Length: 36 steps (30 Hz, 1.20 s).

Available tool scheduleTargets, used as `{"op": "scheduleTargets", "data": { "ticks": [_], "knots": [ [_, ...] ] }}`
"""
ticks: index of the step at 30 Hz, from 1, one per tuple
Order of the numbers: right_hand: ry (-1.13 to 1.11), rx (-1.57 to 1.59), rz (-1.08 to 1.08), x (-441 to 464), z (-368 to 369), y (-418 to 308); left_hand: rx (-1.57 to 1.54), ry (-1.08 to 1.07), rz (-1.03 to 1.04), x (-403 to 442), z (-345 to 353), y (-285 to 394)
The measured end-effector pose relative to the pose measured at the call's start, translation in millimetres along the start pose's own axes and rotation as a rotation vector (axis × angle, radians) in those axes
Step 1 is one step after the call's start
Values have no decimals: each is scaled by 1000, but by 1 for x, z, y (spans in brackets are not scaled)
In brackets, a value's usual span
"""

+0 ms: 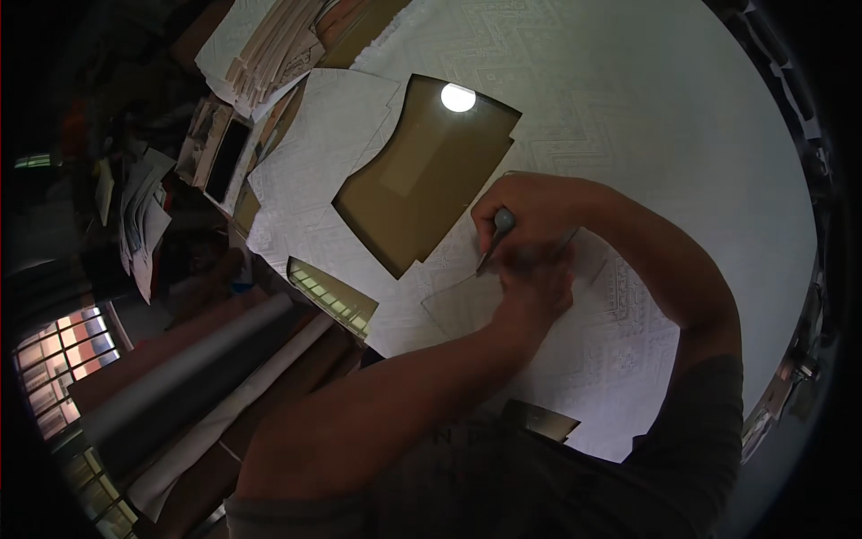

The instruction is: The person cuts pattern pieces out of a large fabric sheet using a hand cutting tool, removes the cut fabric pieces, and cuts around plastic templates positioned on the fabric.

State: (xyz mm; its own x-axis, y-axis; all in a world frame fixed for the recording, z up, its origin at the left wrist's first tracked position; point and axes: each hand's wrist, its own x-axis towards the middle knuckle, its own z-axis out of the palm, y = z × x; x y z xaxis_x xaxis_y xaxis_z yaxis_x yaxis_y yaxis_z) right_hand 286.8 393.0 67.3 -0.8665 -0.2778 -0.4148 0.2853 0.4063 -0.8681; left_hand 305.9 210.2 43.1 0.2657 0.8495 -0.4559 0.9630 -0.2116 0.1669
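Place: wkshp | matl rolls (193, 368) | stacked flat pcs (274, 58) | lg patterned sheet (557, 81)

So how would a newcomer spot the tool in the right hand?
Find the pale patterned sheet, then the right hand beside the big brown panel. The slim tool shows between its fingers; a rounded grey end sets it apart from that flat panel.

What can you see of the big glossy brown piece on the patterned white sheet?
The brown piece is a flat, shiny, stiff-looking sheet, perhaps plastic. Its left edge curves inward; its right edge is nearly straight, with stepped notches towards both ends. A round bright reflection shows near its top, a paler rectangle mid-surface. It lies on the patterned sheet, beside the right hand; whether they touch is unclear.
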Motion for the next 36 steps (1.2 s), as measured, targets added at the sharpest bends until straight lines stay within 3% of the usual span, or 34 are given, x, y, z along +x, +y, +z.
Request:
{"op": "scheduleTargets", "data": {
  "ticks": [4, 6, 8, 11, 12, 13, 14, 16, 17, 19, 22, 24, 28, 30, 32, 35, 36],
  "knots": [
    [157, -14, -15, 1, 40, -8, -151, -92, -173, 30, 30, 7],
    [248, -11, -196, 18, 65, -10, -146, -241, 75, 49, 72, -1],
    [229, -23, -181, 44, 84, -31, -52, 49, 12, 10, 8, -4],
    [270, 25, -187, 34, 84, -51, -224, -72, -7, 39, 24, -9],
    [324, 79, -211, 26, 80, -58, -207, -30, -128, 48, 42, -7],
    [495, 147, -258, 13, 81, -61, -196, 16, -251, 52, 48, -7],
    [665, 216, -302, -5, 83, -60, -192, 24, -236, 54, 56, -8],
    [990, 179, -253, -47, 92, -59, -582, 240, -172, 47, 54, -14],
    [1136, 304, -216, -67, 104, -52, -575, 241, -151, 38, 42, -13],
    [1412, 535, -194, -97, 146, -30, -131, 2, -62, 12, 5, -12],
    [1782, 821, -53, -116, 222, -30, 4, -25, 39, 0, -14, -15],
    [1917, 888, -90, -115, 278, -22, 12, -4, 96, 3, -9, -21],
    [2026, 878, -197, -102, 361, -21, 70, -78, 173, -9, -35, -26],
    [2030, 988, 20, -87, 375, -39, 138, -81, 268, -19, -44, -36],
    [2075, 936, 86, -67, 382, -54, 210, -91, 369, -29, -46, -50],
    [2041, 939, 160, -46, 386, -73, 30, -28, 433, -45, -23, -81],
    [1928, 865, 189, -41, 389, -75, -118, 105, 431, -48, -3, -98]
  ]
}}
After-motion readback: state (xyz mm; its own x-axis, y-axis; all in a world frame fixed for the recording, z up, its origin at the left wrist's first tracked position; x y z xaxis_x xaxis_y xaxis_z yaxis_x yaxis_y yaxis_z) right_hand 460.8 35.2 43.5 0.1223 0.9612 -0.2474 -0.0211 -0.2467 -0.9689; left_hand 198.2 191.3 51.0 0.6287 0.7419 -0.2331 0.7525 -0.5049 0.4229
